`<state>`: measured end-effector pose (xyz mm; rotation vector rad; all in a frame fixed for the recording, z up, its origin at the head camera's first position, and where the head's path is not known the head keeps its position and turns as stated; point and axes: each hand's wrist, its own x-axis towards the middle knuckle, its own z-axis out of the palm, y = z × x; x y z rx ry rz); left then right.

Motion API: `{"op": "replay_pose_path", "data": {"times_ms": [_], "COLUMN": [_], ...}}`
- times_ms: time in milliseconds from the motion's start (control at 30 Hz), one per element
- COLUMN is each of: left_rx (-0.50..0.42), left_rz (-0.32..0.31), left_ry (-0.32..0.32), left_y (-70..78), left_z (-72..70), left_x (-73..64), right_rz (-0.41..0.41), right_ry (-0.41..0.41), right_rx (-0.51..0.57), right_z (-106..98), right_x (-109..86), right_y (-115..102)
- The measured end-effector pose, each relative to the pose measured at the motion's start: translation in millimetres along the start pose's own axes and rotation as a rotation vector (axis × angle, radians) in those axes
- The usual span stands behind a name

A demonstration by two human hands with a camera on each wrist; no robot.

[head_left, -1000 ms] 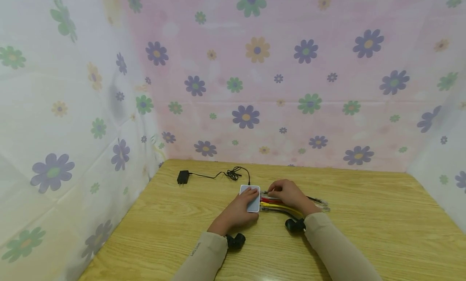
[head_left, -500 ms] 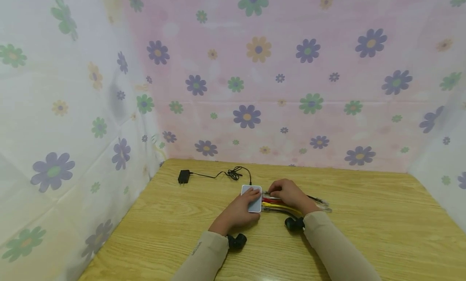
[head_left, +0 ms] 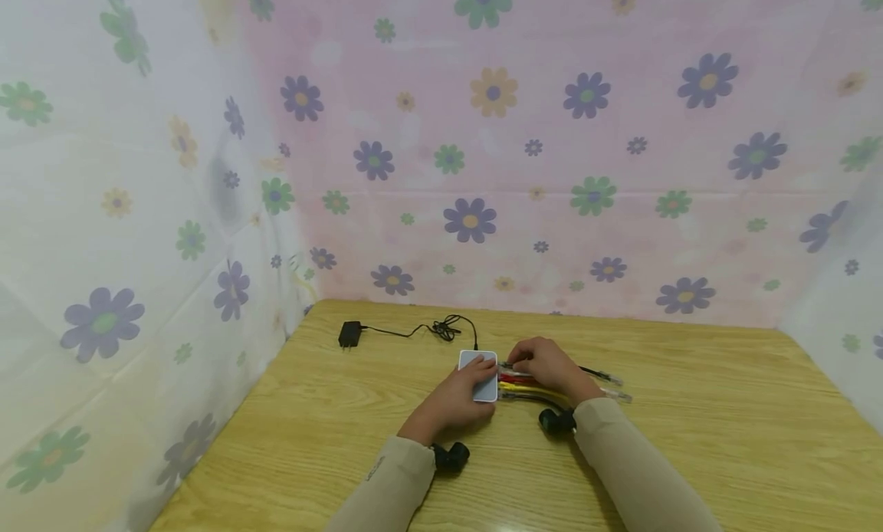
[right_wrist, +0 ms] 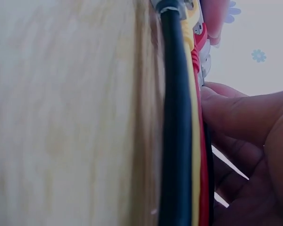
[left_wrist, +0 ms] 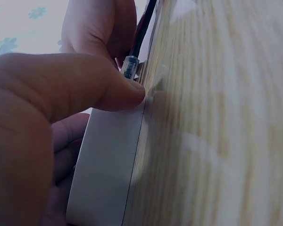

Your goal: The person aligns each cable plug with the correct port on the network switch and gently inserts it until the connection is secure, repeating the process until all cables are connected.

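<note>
A small white network box (head_left: pixel 487 391) with a grey top lies on the wooden table. My left hand (head_left: pixel 448 398) holds it, fingers across the top and thumb (left_wrist: pixel 118 92) against its near side. Several network cables run from its right side: a near black cable (right_wrist: pixel 176 122), a yellow cable (right_wrist: pixel 194 122) and a red cable (right_wrist: pixel 203 179) among them. With thumb and fingertips, my right hand (head_left: pixel 548 367) pinches the far black cable (head_left: pixel 595 372) close to the box. Its plug end there is mostly hidden by the fingers, so I cannot tell how it sits.
A black power adapter (head_left: pixel 349 333) lies at the back left. Its bundled cord (head_left: pixel 444 330) reaches the back of the box. Clear plugs (head_left: pixel 624 396) at the cables' loose ends lie right of my right hand. Flowered cloth (head_left: pixel 538 133) surrounds the table (head_left: pixel 690 440).
The head view has shifted very slightly. Both hands keep nearly the same place and hold, the right one edging a little closer to the box.
</note>
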<state>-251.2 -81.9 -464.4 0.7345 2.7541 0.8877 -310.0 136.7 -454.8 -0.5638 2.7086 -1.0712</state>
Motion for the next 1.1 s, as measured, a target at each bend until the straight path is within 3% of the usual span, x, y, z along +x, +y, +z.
{"op": "replay_pose_path", "data": {"times_ms": [233, 467, 767, 933, 1100], "left_rx": [-0.031, -0.024, 0.044, 0.076, 0.146], "left_rz": [-0.017, 0.006, 0.023, 0.034, 0.010], "left_ry": [0.006, 0.018, 0.022, 0.060, 0.108], "left_y": [-2.4, -6.7, -13.5, -16.5, -20.5], "left_z": [2.0, 7.0, 1.8, -7.8, -16.9], "left_x": [1.9, 5.5, 4.4, 0.2, -6.7], "right_rz": [0.003, -0.001, -0.052, -0.087, -0.140], "right_ry": [0.024, 0.028, 0.011, 0.052, 0.152], "right_rx": [-0.003, -0.041, -0.180, -0.278, -0.380], "right_z": [5, 4, -18, -33, -46], "right_x": [0.4, -4.0, -20.8, -35.6, -53.6], "right_y": [7, 4, 1, -1, -1]}}
